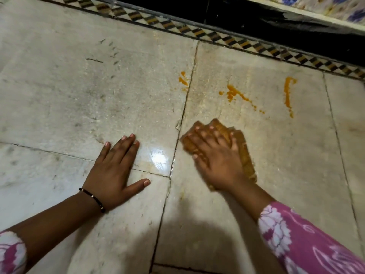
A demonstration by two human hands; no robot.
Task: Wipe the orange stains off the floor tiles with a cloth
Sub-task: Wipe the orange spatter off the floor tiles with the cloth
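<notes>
The right hand point(215, 155) presses an orange cloth point(245, 155) flat on the floor tiles point(276, 145), fingers spread. The left hand point(114, 171) rests flat, fingers straight. Orange stains point(237, 94) lie farther off.

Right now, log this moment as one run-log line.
left hand: flat on floor tile | right hand: pressing cloth to tile | orange stains: three patches unwiped beyond cloth

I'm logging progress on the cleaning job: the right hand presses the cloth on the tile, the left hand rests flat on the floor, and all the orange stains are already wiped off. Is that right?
Not quite. The head view shows orange stains still on the floor tiles, beyond the cloth. The rest holds: the right hand presses the cloth, and the left hand rests flat on the floor.
</notes>
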